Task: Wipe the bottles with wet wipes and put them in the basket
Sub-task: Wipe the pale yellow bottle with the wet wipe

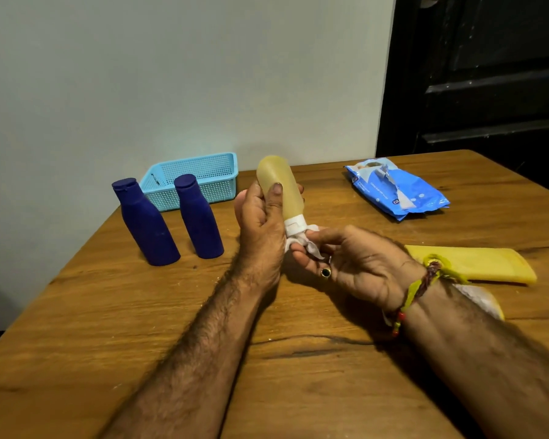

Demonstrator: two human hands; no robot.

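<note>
- Hands first: my left hand (260,213) grips a tan bottle (279,188) above the middle of the tabletop (140,327), thumb pressed on its front, fingers curled round the back.
- Bottle is upside down, base up and tilted slightly left, white cap (295,228) at the bottom.
- My right hand (352,264) pinches a white wet wipe (305,245) bunched just under the cap, touching it; thumb on top, fingers curled beneath.
- Ring with a dark stone on one right finger; red and yellow threads tied round the right wrist.
- Two blue bottles (146,223) (198,217) stand upright near the left edge, side by side, close but apart, caps on.
- Light blue basket (197,182) sits just behind them at the far edge against the wall; a small thing lies inside, too small to tell what.
- Blue wet-wipe pack (396,191) lies flat toward the far right corner, flap peeled open, well apart from the hands.
- Yellow bottle (476,264) lies on its side near the right edge, just past my right wrist.
- Another pale item pokes out from under my right forearm, mostly hidden, cannot tell what it is.
- Dark door (488,74) behind the table on the right, pale wall on the left.
</note>
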